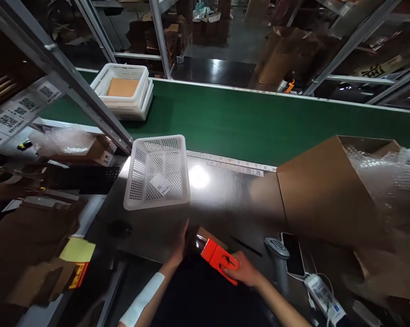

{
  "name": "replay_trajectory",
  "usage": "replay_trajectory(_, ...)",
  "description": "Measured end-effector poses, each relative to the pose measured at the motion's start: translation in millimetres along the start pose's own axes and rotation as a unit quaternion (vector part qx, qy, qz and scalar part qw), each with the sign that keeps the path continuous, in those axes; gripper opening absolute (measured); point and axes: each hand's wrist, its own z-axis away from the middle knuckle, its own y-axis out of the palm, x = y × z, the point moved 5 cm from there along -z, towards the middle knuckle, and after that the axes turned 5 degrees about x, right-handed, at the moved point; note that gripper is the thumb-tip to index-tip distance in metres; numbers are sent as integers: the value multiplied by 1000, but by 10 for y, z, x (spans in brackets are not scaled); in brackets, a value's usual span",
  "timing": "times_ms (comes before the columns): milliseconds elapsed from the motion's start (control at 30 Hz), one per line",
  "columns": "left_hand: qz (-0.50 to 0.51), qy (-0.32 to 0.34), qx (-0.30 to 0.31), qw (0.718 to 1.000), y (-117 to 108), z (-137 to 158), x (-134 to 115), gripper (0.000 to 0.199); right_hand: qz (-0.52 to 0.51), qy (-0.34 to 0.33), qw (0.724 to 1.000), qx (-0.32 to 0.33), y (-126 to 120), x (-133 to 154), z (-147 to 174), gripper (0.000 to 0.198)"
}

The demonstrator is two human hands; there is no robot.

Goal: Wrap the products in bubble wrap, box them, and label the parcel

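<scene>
My right hand [244,271] is closed around the lower end of a bright red box [215,256] with black writing, its thumb on the front face. The upper end of the box is dark and glossy, and a brown cardboard surface shows just behind it. To the left of the box, apart from it, is my left hand [180,245], fingers stretched forward and nothing visible in it. A white strip wraps my left forearm. Ahead of that hand a white perforated basket [130,181] sits on the metal table [221,200], with a printed label [160,184] inside.
A green conveyor [225,120] runs across behind the table, carrying stacked white baskets [143,97]. On the right stand a large cardboard box [313,190] with bubble wrap [388,168], a barcode scanner [277,247], a phone [293,254] and a power strip [323,297]. A dark mouse [120,229] lies left.
</scene>
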Motion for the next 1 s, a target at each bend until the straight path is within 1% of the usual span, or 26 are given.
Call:
replay_trajectory(33, -12, 0, -3, 1000, -38, 20, -8, 66, -4, -1, 1000, -4, 0, -10, 4, 69)
replay_trajectory(67, -20, 1, 8, 1000, -60, 45, -14, 66, -7, -3, 1000, -10, -4, -15, 7, 68)
replay_trajectory(133, -14, 1, 62, 998, -62, 117, -10, 65, -9, -7, 1000, -16, -6, -8, 7, 67)
replay_trajectory(200, 6, -3, 123, 992, -50, 204, 9, 68, -9, -11, 1000, -8, 6, 12, -3, 65)
replay_trajectory(233, 8, -14, 143, 990, -61, 238, 24, 70, -10, -14, 1000, -4, 11, 24, -9, 63)
replay_trajectory(300, -9, -39, 159, 986, -126, 259, 34, 69, -6, -21, 1000, -1, 14, 42, -20, 59)
replay_trajectory(333, -23, -32, 178, 983, -153, 245, 3, 69, -3, -25, 1000, -2, 13, 47, -25, 56)
replay_trajectory(367, -41, -7, 201, 979, -174, 215, -57, 71, -1, -28, 1000, -4, 12, 49, -28, 53)
replay_trajectory(433, -82, 75, 249, 962, -187, 127, -225, 78, 0, -28, 1000, -5, 13, 49, -37, 46)
replay_trajectory(467, -104, 112, 266, 952, -181, 74, -302, 77, -1, -28, 1000, -4, 15, 56, -43, 44)
replay_trajectory(500, -127, 133, 278, 943, -170, 15, -355, 72, -4, -28, 1000, -4, 17, 73, -49, 42)
replay_trajectory(567, -164, 132, 287, 934, -144, -110, -381, 61, -7, -27, 1000, -7, 22, 135, -57, 40)
replay_trajectory(633, -186, 119, 291, 931, -127, -209, -343, 63, 0, -15, 1000, -15, 24, 210, -41, 39)
replay_trajectory(733, -201, 118, 286, 930, -141, -283, -267, 62, 44, 26, 997, -51, -4, 256, 83, 36)
replay_trajectory(800, -210, 120, 283, 928, -167, -293, -239, 58, 74, 64, 992, -82, -57, 181, 241, 36)
replay_trajectory(900, -225, 119, 279, 926, -211, -276, -242, 57, 72, 132, 982, -114, -168, -66, 504, 40)
replay_trajectory(1000, -265, 137, 273, 914, -231, -197, -275, 58, 76, 154, 976, -131, -274, -222, 642, 37)
